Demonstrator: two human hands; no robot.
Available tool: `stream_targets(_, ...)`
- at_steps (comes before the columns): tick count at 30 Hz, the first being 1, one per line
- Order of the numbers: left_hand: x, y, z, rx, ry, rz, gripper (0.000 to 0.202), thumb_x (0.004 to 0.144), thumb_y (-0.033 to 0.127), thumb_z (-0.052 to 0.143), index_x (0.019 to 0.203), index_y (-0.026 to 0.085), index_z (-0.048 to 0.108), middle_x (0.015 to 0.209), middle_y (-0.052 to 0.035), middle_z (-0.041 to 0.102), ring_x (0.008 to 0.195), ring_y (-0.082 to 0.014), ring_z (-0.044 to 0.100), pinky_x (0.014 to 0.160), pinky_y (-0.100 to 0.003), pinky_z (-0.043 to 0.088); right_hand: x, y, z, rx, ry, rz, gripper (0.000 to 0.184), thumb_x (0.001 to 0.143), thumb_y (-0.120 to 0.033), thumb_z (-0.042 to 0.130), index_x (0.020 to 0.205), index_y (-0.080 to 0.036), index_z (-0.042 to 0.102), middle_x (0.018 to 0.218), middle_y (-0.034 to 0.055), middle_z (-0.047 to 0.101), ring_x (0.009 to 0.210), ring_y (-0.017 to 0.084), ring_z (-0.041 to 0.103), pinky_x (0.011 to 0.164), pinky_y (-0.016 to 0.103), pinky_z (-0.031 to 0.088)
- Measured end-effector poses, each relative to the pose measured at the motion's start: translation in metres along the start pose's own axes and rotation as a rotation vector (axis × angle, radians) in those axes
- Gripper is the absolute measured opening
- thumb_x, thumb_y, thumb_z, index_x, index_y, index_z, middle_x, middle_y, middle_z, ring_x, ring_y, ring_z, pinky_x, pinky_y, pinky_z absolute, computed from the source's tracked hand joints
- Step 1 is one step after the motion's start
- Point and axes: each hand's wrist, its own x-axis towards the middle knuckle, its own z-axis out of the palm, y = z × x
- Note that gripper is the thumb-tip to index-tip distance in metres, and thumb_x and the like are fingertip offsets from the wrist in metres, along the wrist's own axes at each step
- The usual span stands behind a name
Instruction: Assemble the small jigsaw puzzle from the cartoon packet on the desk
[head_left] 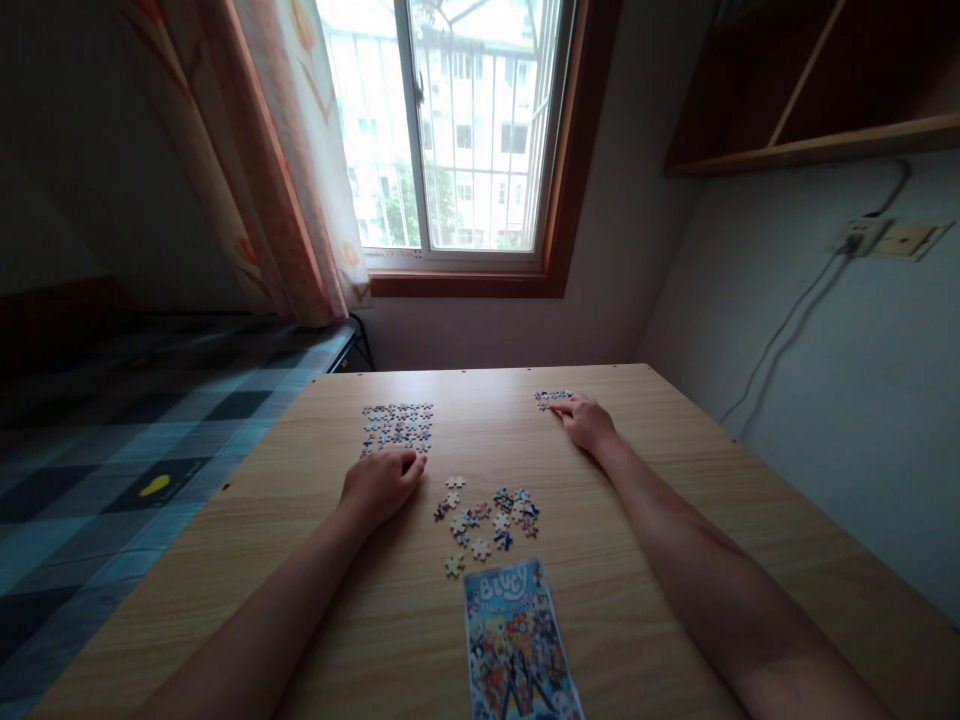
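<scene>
On the tabletop my left hand [384,482] rests with its fingers curled in, at the near edge of a block of jigsaw pieces laid out in rows [397,425]. Whatever may be inside its fingers is hidden. My right hand [589,422] reaches to the far right of the table, its fingertips pinched at a jigsaw piece [544,407]. That piece lies close to a short row of jigsaw pieces [553,395]. Between my forearms is a loose pile of jigsaw pieces [480,515], some showing pale sides and others coloured ones.
A colourful printed "Bluey" sheet or box [517,640] lies at the near middle of the wooden table [622,620]. To the left stands a bed with a checked cover [165,410]. A window [457,130], a wall and a cable [780,330] border the far and right sides.
</scene>
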Motion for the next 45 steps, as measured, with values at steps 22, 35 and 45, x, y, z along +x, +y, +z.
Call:
stream_targets(22, 0.0012, -0.0022, 0.0031, 0.005, 0.013, 0.013, 0.045, 0.094, 0.048, 0.034, 0.079, 0.024, 0.070, 0.093, -0.0066, 0.073, 0.082, -0.0238, 0.064, 0.065, -0.032, 0.042, 0.0004, 0.0008, -0.0022, -0.001, -0.013, 0.009, 0.028, 0.098, -0.037, 0.051, 0.114, -0.036, 0.075, 0.111, 0.0029, 0.069, 0.098, 0.019, 0.061, 0.083, 0.026, 0.047)
stream_targets(35, 0.0003, -0.0004, 0.0007, 0.013, 0.002, -0.004, 0.046, 0.094, 0.048, 0.034, 0.079, 0.023, 0.070, 0.093, -0.0073, 0.073, 0.082, -0.0243, 0.064, 0.063, -0.032, 0.040, 0.0015, 0.0026, -0.0002, -0.003, -0.015, 0.010, 0.027, 0.098, -0.039, 0.052, 0.113, -0.037, 0.075, 0.112, 0.0012, 0.069, 0.096, 0.018, 0.062, 0.079, 0.025, 0.047)
stream_targets(45, 0.0001, -0.0006, 0.0001, 0.025, -0.007, 0.009, 0.046, 0.095, 0.047, 0.033, 0.081, 0.023, 0.070, 0.095, -0.0066, 0.072, 0.084, -0.0241, 0.065, 0.063, -0.031, 0.039, 0.0012, 0.0014, -0.0022, -0.004, -0.021, 0.008, 0.028, 0.098, -0.036, 0.051, 0.113, -0.036, 0.075, 0.111, 0.0015, 0.069, 0.094, 0.017, 0.062, 0.079, 0.024, 0.047)
